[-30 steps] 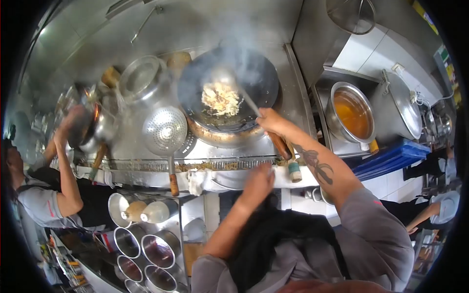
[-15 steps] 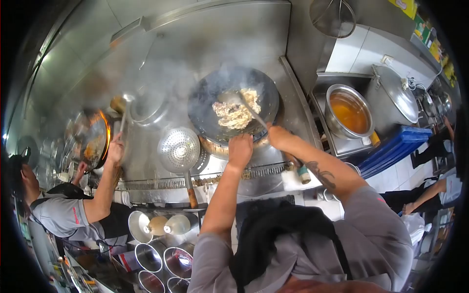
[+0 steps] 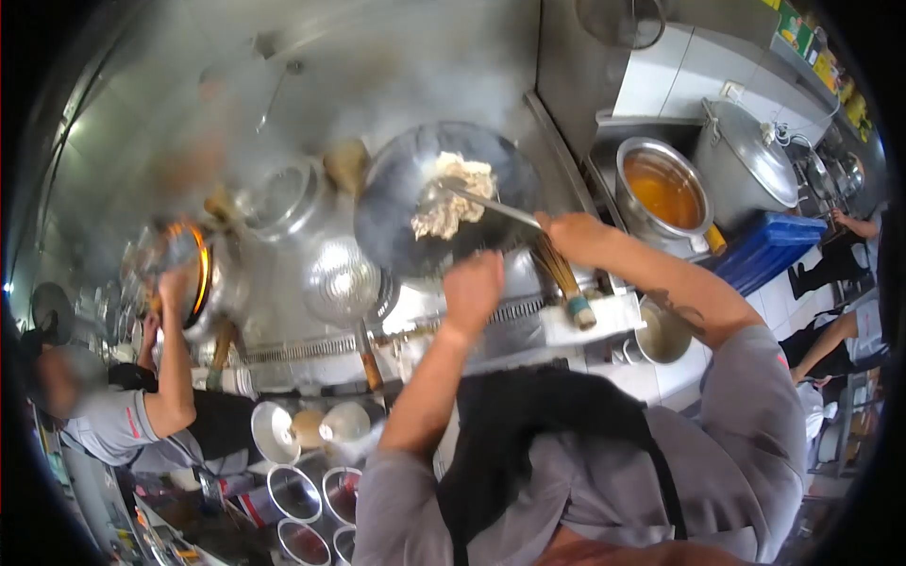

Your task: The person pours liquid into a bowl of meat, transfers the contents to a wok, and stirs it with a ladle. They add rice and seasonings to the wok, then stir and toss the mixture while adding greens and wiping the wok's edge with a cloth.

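Note:
A dark wok [image 3: 387, 226] sits on the stove with steam rising around it. Pale, lumpy food [image 3: 442, 215] lies in it. My right hand [image 3: 569, 236] is wrapped round the handle of a metal ladle [image 3: 498, 206], whose bowl rests on the food. At the wok's near edge, my left hand [image 3: 474, 288] is closed, apparently gripping the rim; motion blurs its fingers. Left of the wok lies a perforated strainer [image 3: 342, 278] with a wooden handle. Near my right forearm, a bamboo brush [image 3: 562, 283] leans on a white ledge.
At the left, a co-worker's hand [image 3: 174, 288] is at another wok with flames [image 3: 202, 269]. A pot of orange liquid [image 3: 663, 191] and a lidded pot [image 3: 750, 165] stand at the right. Metal containers [image 3: 293, 492] stand at the lower left.
The wok has tipped and shifted slightly left and up, and the food has bunched together. My right hand has moved right and up with the ladle. The co-worker's hand has moved left toward their wok.

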A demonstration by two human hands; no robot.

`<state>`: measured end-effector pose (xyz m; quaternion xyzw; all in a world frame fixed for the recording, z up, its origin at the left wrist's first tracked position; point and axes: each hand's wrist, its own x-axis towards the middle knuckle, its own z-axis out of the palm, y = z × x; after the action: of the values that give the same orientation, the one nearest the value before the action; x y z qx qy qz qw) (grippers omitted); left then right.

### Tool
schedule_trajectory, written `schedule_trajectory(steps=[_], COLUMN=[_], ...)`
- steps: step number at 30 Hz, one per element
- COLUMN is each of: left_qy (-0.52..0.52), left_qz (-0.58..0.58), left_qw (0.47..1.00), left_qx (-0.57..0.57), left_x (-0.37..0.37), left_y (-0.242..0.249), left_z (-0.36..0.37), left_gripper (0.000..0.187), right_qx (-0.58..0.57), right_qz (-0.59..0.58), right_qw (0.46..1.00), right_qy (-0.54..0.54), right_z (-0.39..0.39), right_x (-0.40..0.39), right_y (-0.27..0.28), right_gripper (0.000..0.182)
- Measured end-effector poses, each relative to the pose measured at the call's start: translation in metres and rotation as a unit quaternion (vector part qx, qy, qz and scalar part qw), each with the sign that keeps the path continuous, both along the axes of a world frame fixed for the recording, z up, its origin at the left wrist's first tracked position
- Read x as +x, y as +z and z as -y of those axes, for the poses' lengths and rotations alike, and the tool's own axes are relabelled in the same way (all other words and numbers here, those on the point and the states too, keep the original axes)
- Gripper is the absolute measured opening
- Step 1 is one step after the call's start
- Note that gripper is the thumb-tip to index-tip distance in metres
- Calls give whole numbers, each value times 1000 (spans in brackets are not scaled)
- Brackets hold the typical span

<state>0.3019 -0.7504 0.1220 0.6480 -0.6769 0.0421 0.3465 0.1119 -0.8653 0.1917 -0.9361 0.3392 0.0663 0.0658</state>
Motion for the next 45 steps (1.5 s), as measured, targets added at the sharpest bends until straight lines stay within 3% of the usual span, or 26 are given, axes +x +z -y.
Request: schedule_trajectory(steps=[2, 4, 9, 12, 14, 16, 17, 19, 20, 22, 23, 27, 31, 34, 38, 39, 41, 44, 45], left_qy=[6, 10, 6, -9, -16, -1, 1, 6, 19, -3, -6, -26, -6, 6, 10, 4, 6, 3, -4], left_qz=[-7, 26, 2, 13, 20, 17, 29, 27, 18, 8, 12, 12, 20, 34, 0, -9, -23, -31, -26], left_qw=[1000, 999, 999, 1000, 999, 999, 999, 999, 998, 998, 998, 998, 996, 993, 992, 992, 990, 990, 992], left_qx=[23, 27, 35, 10, 26, 33, 15, 36, 54, 64, 53, 48, 83, 112, 126, 130, 140, 135, 124], left_x=[13, 10, 1, -8, -13, -11, -10, -17, -22, -28, -25, -6, 21, 27, 29, 29, 27, 32, 33], left_y=[-15, 0, -6, 19, 20, 26, 13, -14, -26, -53, -44, -22, -41, -50, -50, -52, -51, -52, -54], left_z=[24, 22, 11, -2, -15, 7, 15, -3, -17, -60, -51, -9, 48, 60, 62, 58, 60, 57, 54], left_gripper=[27, 25, 24, 26, 26, 24, 25, 24, 23, 24, 24, 27, 28, 29, 26, 26, 25, 24, 23], right_qx=[-10, 59, 146, 186, 259, 270, 270, 65, 58, -70, -94, -69, -29, -39, 17, 20, 224, 197, 190], right_qz=[33, 51, -6, 41, -1, -72, -66, 56, 59, 23, -2, -69, -119, -91, 94, 90, 167, 164, 235], right_qw=[999, 995, 988, 975, 965, 960, 960, 996, 997, 996, 993, 991, 991, 994, 970, 971, 939, 955, 947], right_qy=[35, 59, 58, 118, 41, -36, -39, 5, -1, 43, 70, 88, 46, -43, -223, -220, -202, -149, -112], right_z=[-8, -11, -22, -9, 3, -6, 4, 29, 25, -1, -10, -26, 2, 26, 34, 29, 17, 1, 24], right_x=[-6, -14, -20, -43, -36, -7, -4, 1, -6, -9, -16, -36, -44, -32, 28, 39, 55, 54, 43], right_y=[-6, 18, 54, 53, 42, 67, 41, -32, -25, -3, 15, 54, 36, 3, -68, -67, -53, -37, -92], right_gripper=[35, 38, 50, 50, 52, 51, 51, 51, 51, 38, 41, 44, 41, 37, 35, 35, 47, 50, 51])
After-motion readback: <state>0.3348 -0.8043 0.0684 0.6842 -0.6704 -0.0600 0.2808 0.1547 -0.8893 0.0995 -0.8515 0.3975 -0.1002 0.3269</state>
